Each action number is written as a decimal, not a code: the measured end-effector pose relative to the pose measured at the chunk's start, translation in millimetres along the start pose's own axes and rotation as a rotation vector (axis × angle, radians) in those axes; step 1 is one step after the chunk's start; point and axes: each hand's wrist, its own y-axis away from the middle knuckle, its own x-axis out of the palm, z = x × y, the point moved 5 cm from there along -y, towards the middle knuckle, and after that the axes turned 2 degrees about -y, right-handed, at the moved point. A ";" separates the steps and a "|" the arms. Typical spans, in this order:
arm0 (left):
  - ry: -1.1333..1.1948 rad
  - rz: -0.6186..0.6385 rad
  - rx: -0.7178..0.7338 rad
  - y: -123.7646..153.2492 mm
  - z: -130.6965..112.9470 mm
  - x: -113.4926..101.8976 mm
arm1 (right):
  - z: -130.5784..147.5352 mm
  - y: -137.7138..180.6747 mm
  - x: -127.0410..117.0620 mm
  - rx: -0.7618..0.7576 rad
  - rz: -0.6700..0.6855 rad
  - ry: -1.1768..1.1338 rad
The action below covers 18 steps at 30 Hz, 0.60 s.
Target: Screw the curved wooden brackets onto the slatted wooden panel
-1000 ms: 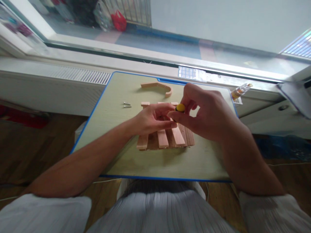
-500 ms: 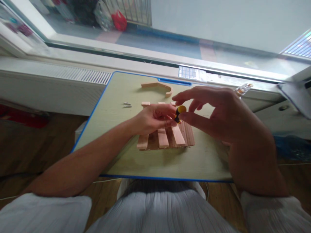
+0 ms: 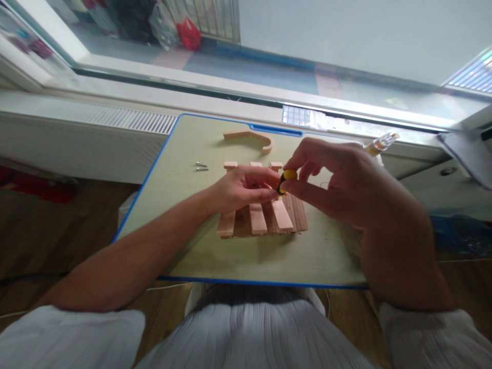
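Note:
A small yellow-and-black screwdriver point(image 3: 290, 175) is upright over the wooden piece, its handle leaning slightly right. My right hand point(image 3: 338, 179) pinches the top of the handle between thumb and fingers. Lower down, my left hand point(image 3: 246, 188) closes thumb and fingers around the black part of the handle. Both hands hide the shaft and tip. Beneath them lies a dark brown wooden board point(image 3: 298, 210) with pale wooden slats point(image 3: 258, 219) laid across it, parallel to one another. The left wrist hovers over the leftmost slat.
A curved, hook-shaped wooden piece point(image 3: 248, 135) lies at the table's far side. Several silver screws point(image 3: 201, 167) rest left of the board. The blue-edged table point(image 3: 154, 220) stands against a white radiator point(image 3: 96, 120) and window. Behind my right hand is a clear plastic object point(image 3: 382, 144).
My right fingertips have come in onto the handle's top, the index finger moving right and down. The handle leans slightly more to the right. My left hand has barely moved.

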 end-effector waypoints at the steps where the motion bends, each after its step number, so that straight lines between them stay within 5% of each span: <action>1: 0.006 0.006 0.002 0.2 -0.6 0.2 | -0.9 -0.5 0.7 0.008 -0.007 0.008; 18: 0.093 -0.020 0.024 -1.2 2.3 2.7 | -6.6 -5.9 6.1 0.049 -0.085 0.092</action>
